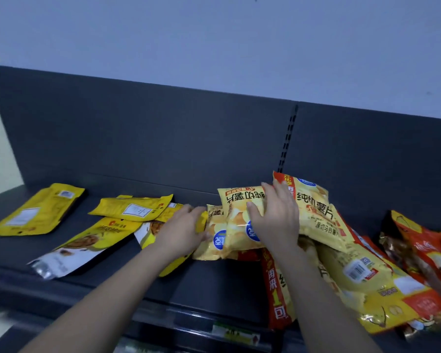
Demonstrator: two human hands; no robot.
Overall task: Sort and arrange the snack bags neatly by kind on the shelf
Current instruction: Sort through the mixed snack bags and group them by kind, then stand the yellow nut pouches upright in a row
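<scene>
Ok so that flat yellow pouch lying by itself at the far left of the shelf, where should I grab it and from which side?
Take the yellow pouch by its near short edge, coming from the shelf front. It lies flat and alone, with bare dark shelf around it, so fingers can likely slide under that edge and pinch it.

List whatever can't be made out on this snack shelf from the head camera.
- Pale yellow potato chip bags: how many lie stacked; the right hand and upper bags cover them.
- Left hand: its fingers, hidden between bags, so its grip is unclear.
- Orange-red foil snack bags: cut off by the right edge.
- Green price label on the dark grey metal shelf edge: blurred, unreadable.
</scene>
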